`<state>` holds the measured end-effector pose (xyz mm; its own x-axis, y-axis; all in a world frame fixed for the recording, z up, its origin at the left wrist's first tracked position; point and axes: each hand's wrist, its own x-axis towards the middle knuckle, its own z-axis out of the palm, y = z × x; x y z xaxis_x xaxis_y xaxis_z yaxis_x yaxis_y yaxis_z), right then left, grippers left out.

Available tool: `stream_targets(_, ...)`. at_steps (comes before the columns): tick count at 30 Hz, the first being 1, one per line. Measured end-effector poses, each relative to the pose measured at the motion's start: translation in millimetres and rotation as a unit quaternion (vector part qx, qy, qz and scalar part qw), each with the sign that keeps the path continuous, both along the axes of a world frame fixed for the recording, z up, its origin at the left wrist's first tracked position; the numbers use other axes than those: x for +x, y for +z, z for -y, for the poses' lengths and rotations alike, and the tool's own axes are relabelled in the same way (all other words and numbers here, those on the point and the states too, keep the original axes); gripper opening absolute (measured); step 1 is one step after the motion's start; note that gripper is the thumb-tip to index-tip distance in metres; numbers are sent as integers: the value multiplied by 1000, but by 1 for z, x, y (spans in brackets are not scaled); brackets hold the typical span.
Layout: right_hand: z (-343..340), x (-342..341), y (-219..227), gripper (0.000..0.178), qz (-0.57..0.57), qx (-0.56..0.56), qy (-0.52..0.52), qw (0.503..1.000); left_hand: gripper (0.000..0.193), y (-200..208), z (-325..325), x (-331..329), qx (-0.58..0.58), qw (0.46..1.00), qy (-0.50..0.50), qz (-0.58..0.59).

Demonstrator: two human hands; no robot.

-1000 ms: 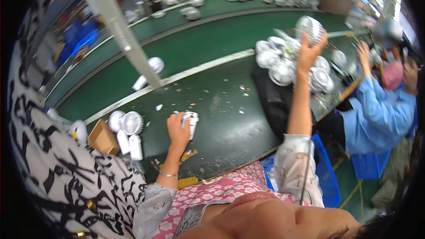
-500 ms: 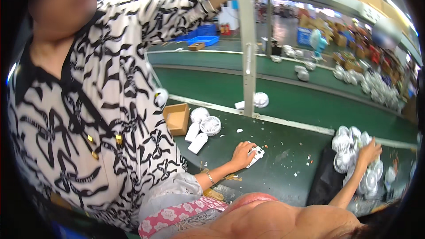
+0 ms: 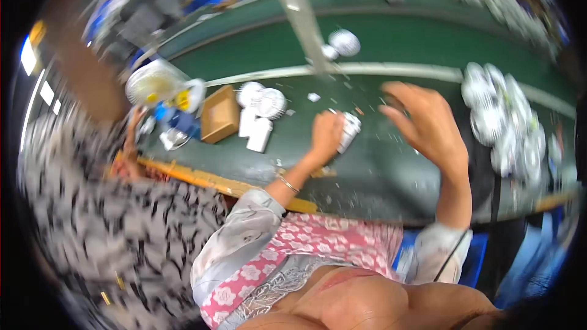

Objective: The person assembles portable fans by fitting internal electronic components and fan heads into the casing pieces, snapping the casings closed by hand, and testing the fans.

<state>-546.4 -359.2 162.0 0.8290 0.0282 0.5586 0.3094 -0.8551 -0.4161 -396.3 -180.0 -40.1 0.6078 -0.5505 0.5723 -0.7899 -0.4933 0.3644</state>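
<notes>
Head view: I am observing the left hand [image 3: 328, 133] curling, knuckles up, against a small, elongated white plastic housing [image 3: 350, 132] that is lying on the dark green, smooth-topped workbench [image 3: 379, 180]; blur is hiding the fingertips, so I cannot tell whether they are clamping it. The right hand [image 3: 426, 121] is hovering to the housing's right, thumb and fingers standing apart, holding nothing. I am judging the housing light, stiff and somewhat slippery, its thin edges possibly fragile; I am favouring a hold along its long sides, sparing the far end. Round-headed white plastic handheld fans [image 3: 489, 123] are lying heaped at right; two similar white fans [image 3: 270, 104] are lying at left, beside a brown cardboard box [image 3: 220, 116].
</notes>
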Motion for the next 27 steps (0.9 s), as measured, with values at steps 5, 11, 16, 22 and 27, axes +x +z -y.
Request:
stream_targets(5, -27, -34, 62, 9, 143, 241, 280, 918, 22, 35, 34, -31, -172, 879, -196, -399)
stream_targets(11, -29, -28, 15, 8, 101, 305, 249, 914, 30, 16, 50, 76, -94, 986, -122, -57)
stream_targets(16, -34, -11, 2, 7, 75, 305, 217, 924, 35, 26, 107, 151, 104, 980, -109, 129)
stream_targets(22, -35, 11, -26, 6, 33, 317, 188, 929, 52, -21, 150, 258, 271, 945, 182, -13)
stream_targets(27, -55, 43, -24, 6, 19, 303, 254, 918, 79, -19, 162, 299, 346, 891, 154, -249)
